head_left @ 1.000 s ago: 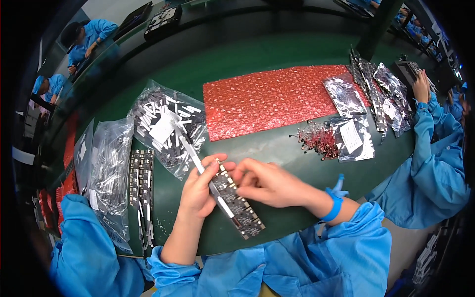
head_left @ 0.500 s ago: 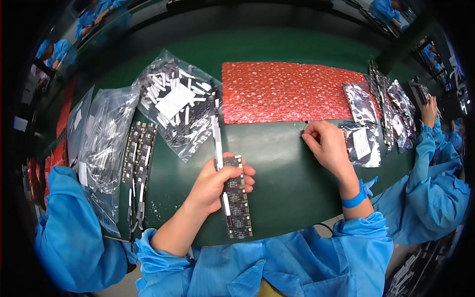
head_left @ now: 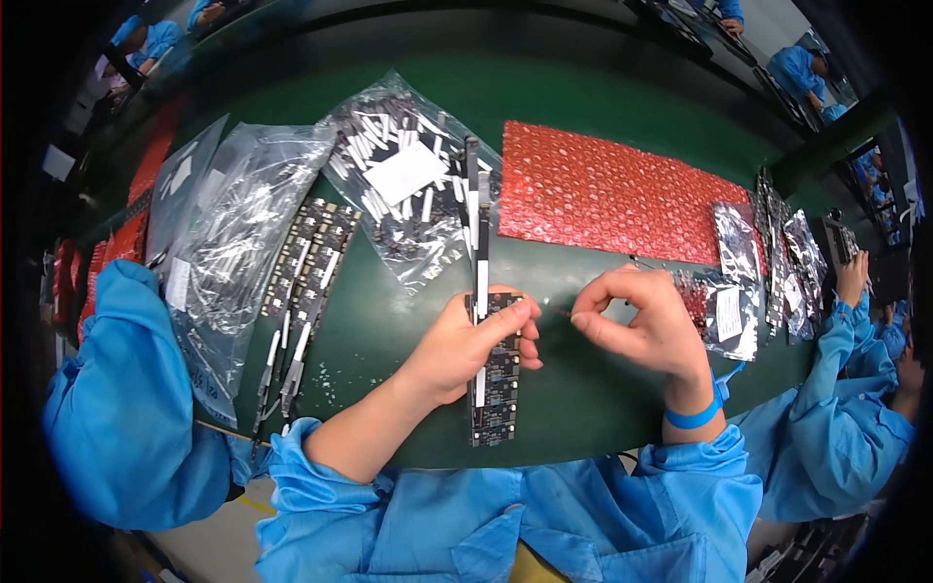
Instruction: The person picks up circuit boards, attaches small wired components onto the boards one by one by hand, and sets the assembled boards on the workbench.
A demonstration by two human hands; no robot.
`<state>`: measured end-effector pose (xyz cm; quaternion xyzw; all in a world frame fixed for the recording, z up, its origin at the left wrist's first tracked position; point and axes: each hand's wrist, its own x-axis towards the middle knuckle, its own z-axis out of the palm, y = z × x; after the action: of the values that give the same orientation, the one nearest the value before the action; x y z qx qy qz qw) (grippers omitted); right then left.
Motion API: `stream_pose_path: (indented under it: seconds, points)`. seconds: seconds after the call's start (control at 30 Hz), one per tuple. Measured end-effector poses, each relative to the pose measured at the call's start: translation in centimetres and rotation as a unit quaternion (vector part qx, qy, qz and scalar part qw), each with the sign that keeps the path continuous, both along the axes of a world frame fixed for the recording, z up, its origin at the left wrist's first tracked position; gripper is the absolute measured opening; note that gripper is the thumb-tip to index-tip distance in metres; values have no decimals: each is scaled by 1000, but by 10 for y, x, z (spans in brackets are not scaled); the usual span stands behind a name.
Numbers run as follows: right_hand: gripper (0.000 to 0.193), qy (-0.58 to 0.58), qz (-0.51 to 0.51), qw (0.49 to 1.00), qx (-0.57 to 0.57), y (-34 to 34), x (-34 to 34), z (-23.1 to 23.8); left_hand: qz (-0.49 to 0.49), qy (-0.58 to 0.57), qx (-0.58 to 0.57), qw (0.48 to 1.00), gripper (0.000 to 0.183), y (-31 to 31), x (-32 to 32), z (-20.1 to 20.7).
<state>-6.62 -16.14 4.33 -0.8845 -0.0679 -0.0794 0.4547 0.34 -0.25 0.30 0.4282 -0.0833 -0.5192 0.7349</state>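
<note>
My left hand (head_left: 476, 340) is closed around a narrow panel of dark circuit boards (head_left: 498, 394), its thumb across the upper part. Long black-and-white flat strips (head_left: 482, 248) stick up past that hand, along the panel's left edge. Off to the right, my right hand (head_left: 646, 316) is closed in a pinch, thumb against forefinger. Something thin and tiny shows at its fingertips, too small to name. The fingertips are apart from the panel. A blue wrist strap (head_left: 692, 418) circles my right wrist.
Red bubble wrap (head_left: 622, 189) lies on the green table beyond my right hand. A clear bag of black-and-white strips (head_left: 406, 175) lies beyond my left. Further left are another plastic bag (head_left: 243, 214) and board panels (head_left: 309, 262). Silver bags (head_left: 734, 291) and a co-worker's hand (head_left: 852, 279) are at right.
The view has swung, shifting the table's contents rightward. My right hand has come away from the bubble wrap's near edge, closer to the panel. My left hand keeps its grip.
</note>
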Motion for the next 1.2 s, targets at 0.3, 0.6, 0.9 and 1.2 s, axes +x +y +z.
stream_pose_path:
  seconds: [0.3, 0.6, 0.9, 1.2]
  points:
    - [4, -11, 58, 997, -50, -4, 0, -5, -52, -58, 21, 997, 19, 4, -1, 9]
    - [7, -95, 43, 985, -140, -4, -5, -9, -52, -72, 34, 995, 15, 2, -2, 6]
    - [7, -105, 33, 993, -31, 10, -2, -26, 3, -54, 35, 998, 16, 0, -6, 6]
    - [4, -129, -19, 991, -22, 10, -5, -20, -15, 26, 14, 999, 9, 1, -5, 5]
